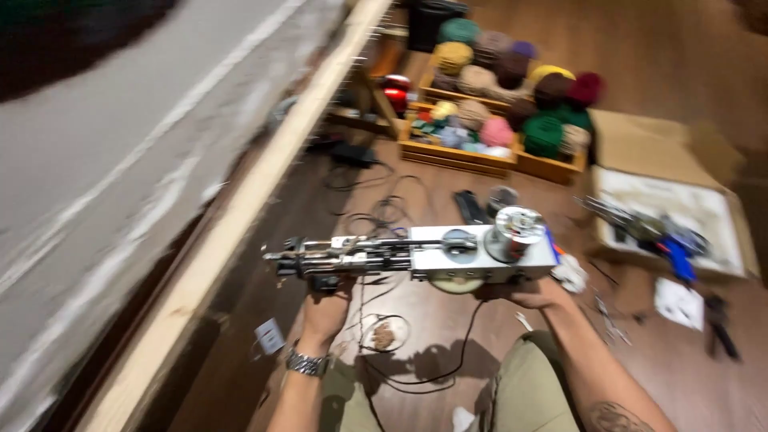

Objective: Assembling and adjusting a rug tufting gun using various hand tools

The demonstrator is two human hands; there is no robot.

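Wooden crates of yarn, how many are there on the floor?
2 that I can make out: a far crate with large yarn balls behind, and a near crate in front of it, reaching right under the green ball. The blur may hide a divider or another crate.

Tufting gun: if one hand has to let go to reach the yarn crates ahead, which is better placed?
Probably the right hand. It holds the tufting gun at its rear, on the side nearer the yarn crates; the left hand grips the handle under the front end.
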